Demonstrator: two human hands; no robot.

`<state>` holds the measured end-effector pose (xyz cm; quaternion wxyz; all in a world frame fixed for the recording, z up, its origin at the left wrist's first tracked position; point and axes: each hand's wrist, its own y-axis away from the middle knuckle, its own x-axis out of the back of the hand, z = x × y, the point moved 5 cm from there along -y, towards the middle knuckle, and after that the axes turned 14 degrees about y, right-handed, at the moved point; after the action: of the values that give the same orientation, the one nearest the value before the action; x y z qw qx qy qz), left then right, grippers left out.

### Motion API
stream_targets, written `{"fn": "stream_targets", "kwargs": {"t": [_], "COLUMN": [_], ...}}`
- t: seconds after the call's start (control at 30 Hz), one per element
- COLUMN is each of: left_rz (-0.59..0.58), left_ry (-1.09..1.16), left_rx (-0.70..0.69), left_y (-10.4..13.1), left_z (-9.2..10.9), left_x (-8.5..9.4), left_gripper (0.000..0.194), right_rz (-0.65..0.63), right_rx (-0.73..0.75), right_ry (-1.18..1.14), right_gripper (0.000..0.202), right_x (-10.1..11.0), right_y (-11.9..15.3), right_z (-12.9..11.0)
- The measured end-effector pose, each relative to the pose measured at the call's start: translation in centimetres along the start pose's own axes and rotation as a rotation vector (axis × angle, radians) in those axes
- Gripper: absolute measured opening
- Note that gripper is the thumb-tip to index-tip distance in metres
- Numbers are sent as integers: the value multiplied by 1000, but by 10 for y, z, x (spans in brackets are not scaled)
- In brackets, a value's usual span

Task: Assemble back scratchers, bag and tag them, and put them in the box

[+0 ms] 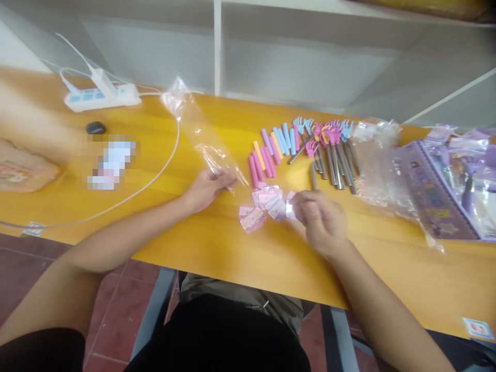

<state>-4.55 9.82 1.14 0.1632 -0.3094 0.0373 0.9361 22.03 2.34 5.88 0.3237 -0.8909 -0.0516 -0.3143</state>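
Observation:
My left hand (211, 190) is closed on the near end of a long clear plastic bag (205, 129), which stretches away toward the back of the table. My right hand (323, 219) pinches a small card (291, 209), mostly pale and partly covered by my fingers. Between the hands lies a loose pile of pink printed cards (253, 219). Beyond the pile are several foam handle sleeves (267, 161) in pink, blue, yellow and purple. Right of them rest several metal-rod back scratchers (339, 160) with pink, blue and orange hand-shaped heads.
Crumpled clear bags (382, 170) lie beside a purple display box (430, 199) of packaged items at the right. A power strip (103, 98) with a trailing white cable (155, 178), a black object (95, 127) and an orange package (25, 168) are at the left. Shelf panels (310, 67) stand behind.

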Motion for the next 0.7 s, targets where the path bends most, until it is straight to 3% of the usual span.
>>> {"fn": "stream_targets", "kwargs": {"t": [0.1,0.17,0.5,0.7], "left_rz": [139,192,258,228], "left_ry": [105,152,46,77], "left_rx": [-46,-60,-84,-54], "left_y": [-5,-7,0,4], "left_z": [6,9,7,4], "left_x": [10,14,7,2], "left_gripper": [51,52,53,51], "right_rz": [-129,-127,-134,26], "right_rx": [198,241,293,233], "right_ry": [482,610,637,600], "right_gripper": [16,17,17,13], "right_x": [-7,-9,-25,-26], "right_y": [5,4,2,3], "right_z": [-4,-2,-5,-8]}}
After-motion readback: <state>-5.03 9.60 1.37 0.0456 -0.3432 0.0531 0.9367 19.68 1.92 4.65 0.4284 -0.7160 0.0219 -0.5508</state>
